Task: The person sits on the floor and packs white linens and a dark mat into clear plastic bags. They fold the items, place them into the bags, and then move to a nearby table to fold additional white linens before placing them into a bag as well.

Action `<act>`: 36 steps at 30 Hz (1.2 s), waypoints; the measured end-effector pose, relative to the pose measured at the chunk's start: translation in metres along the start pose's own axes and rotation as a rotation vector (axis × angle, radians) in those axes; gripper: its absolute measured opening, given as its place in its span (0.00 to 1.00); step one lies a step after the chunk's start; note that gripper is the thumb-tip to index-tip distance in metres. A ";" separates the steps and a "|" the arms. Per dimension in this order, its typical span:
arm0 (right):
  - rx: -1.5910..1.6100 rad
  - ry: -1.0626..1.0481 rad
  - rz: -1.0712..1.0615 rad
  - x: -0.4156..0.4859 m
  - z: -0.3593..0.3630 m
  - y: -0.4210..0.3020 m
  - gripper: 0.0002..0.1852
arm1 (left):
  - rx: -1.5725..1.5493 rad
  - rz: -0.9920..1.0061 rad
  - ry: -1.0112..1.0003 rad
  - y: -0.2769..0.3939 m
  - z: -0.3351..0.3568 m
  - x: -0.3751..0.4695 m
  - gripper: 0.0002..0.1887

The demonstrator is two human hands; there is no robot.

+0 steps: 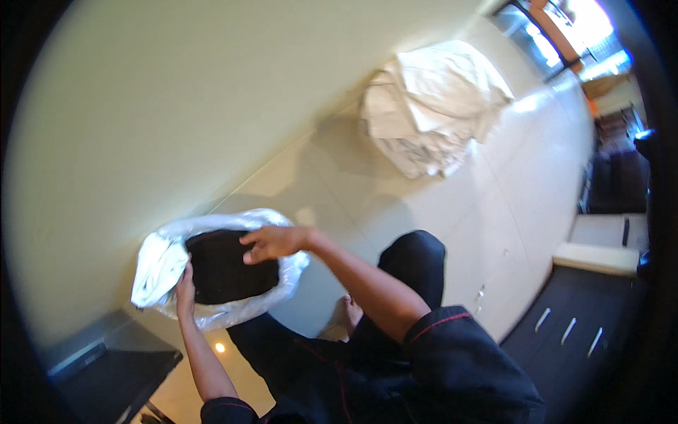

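A container lined with clear plastic film (286,281) stands on the floor before me, close to the wall. Folded dark brown cloth (233,275) fills its middle, and a bundle of white cloth (159,270) lies at its left end. My left hand (185,289) reaches in between the white bundle and the dark cloth; its fingers are partly hidden, so its grip cannot be made out. Over the right part of the dark cloth is my right hand (273,245), fingers apart and holding nothing.
A large heap of cream and white cloth (434,106) lies on the tiled floor by the wall (159,106). A dark table (122,365) stands at lower left, a dark cabinet with light handles (572,312) at right. My bare foot (352,312) is near the container.
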State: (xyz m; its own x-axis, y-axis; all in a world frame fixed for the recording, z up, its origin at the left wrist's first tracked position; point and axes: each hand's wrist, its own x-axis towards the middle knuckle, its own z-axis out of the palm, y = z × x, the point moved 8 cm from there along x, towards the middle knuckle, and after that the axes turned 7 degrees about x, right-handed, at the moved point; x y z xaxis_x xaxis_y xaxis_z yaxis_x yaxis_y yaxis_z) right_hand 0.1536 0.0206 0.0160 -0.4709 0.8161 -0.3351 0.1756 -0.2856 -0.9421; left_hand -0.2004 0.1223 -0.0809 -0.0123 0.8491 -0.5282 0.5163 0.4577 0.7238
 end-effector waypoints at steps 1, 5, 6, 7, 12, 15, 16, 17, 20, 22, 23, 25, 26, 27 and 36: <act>0.070 -0.012 -0.160 -0.030 -0.036 -0.020 0.33 | 0.131 -0.022 0.021 0.017 0.004 -0.013 0.30; 0.477 1.180 -0.402 -0.232 -0.228 0.014 0.20 | 0.335 0.281 -0.058 0.091 0.016 -0.067 0.31; 0.572 1.496 -0.320 -0.282 -0.259 0.044 0.21 | 0.245 0.203 -0.070 0.089 0.016 -0.078 0.30; 0.718 1.736 -0.171 -0.324 -0.278 0.079 0.21 | 0.150 0.132 -0.095 0.084 0.018 -0.087 0.30; 1.098 2.010 -0.023 -0.378 -0.352 0.176 0.29 | 0.115 0.139 -0.049 0.049 0.019 -0.134 0.28; 0.962 2.110 0.146 -0.377 -0.381 0.187 0.33 | 0.116 0.070 0.063 0.008 -0.001 -0.154 0.24; 0.851 2.214 0.245 -0.383 -0.382 0.182 0.31 | 0.117 0.030 0.093 -0.008 -0.010 -0.158 0.21; 0.746 2.295 0.380 -0.390 -0.381 0.174 0.28 | 0.110 0.017 0.127 -0.022 -0.019 -0.162 0.19; 0.219 2.176 0.516 -0.401 -0.392 0.124 0.25 | 0.324 0.153 0.079 -0.035 -0.038 -0.165 0.19; -0.114 2.002 0.641 -0.407 -0.394 0.086 0.21 | 0.384 0.250 0.087 -0.030 -0.045 -0.170 0.19; -0.302 1.911 0.676 -0.408 -0.392 0.066 0.19 | 0.415 0.286 0.091 -0.022 -0.046 -0.171 0.20; -0.459 1.870 0.738 -0.419 -0.385 0.035 0.16 | 0.344 0.219 0.141 -0.007 -0.042 -0.176 0.13; -0.482 1.837 0.766 -0.426 -0.383 0.023 0.18 | 0.358 0.212 0.158 0.007 -0.034 -0.182 0.13; -0.507 1.804 0.793 -0.430 -0.380 0.012 0.20 | 0.371 0.204 0.174 0.026 -0.021 -0.187 0.14; 0.523 1.400 -0.500 -0.348 -0.226 -0.085 0.23 | -0.243 0.471 -0.408 0.231 0.217 -0.212 0.39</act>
State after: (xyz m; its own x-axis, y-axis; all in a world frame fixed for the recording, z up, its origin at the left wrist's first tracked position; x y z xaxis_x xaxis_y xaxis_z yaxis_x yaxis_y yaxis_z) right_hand 0.4978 -0.1258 0.2147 0.8059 0.5920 -0.0071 -0.1928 0.2510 -0.9486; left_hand 0.1073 -0.0087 0.1019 0.5173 0.8265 -0.2220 0.1789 0.1492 0.9725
